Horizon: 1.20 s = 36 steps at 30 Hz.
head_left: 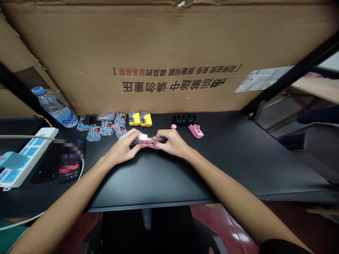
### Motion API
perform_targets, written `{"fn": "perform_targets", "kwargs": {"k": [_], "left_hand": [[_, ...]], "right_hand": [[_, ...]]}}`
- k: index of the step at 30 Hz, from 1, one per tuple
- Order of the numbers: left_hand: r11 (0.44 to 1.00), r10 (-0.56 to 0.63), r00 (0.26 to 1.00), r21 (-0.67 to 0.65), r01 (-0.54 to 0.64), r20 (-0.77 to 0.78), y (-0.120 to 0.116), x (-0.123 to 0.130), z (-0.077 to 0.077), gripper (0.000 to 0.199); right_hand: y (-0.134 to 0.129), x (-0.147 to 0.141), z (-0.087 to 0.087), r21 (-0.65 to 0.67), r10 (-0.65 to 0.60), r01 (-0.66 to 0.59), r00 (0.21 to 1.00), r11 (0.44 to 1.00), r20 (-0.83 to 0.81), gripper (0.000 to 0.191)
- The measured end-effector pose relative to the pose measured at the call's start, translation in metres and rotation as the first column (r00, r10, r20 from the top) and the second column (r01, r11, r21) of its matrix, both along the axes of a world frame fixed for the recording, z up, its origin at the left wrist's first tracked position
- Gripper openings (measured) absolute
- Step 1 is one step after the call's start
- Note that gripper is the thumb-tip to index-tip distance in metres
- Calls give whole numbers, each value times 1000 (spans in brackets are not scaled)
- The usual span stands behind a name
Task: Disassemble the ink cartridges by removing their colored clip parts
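Note:
My left hand (pixel 125 146) pinches the left end of a small pink-and-clear plastic gadget (pixel 143 138) above the black table. My right hand (pixel 172 144) closes around its other end. A small brass-coloured round part shows between the hands, along with a dark piece under my right fingers; the rest is covered. Just beyond my left hand lies a clear gadget with a pink edge (pixel 119 130). Past my right hand are a small pink ring (pixel 173 126) and a pink moulded part (pixel 196 131).
Several clear gadgets (pixel 106 127) lie left, beside two yellow-and-clear ones (pixel 146 119). Black moulded parts (pixel 185 118) sit by the cardboard wall (pixel 169 42). A water bottle (pixel 57 107), power strip (pixel 31 151) and cable occupy the left side. The table's front edge (pixel 159 205) is near me.

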State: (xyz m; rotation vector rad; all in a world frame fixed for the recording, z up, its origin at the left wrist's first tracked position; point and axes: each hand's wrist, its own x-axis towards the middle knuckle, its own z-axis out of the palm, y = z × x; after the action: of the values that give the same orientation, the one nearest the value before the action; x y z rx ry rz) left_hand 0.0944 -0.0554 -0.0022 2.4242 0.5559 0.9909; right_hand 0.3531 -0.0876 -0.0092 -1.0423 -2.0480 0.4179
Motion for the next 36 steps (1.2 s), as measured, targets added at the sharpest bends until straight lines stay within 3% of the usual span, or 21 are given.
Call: {"fn": "perform_targets", "kwargs": {"k": [4,9,11,16,20,27,36], "left_hand": [[999,2,999,-32,-3,-32,1,-1,-2,18],[998,43,999,-37,-44,-21,3,-2,-4,17],[997,65,998,-50,-65,1,3,-1,-3,18],[984,72,997,-166,-71,1,4,1,-4,25],[978,50,999,-201,-53,-21,5,2,-6,28],[992,73,994,-99,-81,-83,4,2,-6,24],[993,56,992,-94,-67,-117,6,-1,-6,23]], "right_hand": [[0,0,0,-5,-11,11,1000,1000,12,27],[-3,1,6,-15,14,-15,999,1000,-50,11],[-5,0,8,15,25,-24,997,1000,-74,16],[-7,-2,6,-4,129,-129,991,992,46,15],[-7,-1,3,-20,126,-124,987,992,105,15],[-6,4,6,-27,114,-111,978,993,173,15],[-8,6,13,-70,114,-102,974,992,198,13]]}}
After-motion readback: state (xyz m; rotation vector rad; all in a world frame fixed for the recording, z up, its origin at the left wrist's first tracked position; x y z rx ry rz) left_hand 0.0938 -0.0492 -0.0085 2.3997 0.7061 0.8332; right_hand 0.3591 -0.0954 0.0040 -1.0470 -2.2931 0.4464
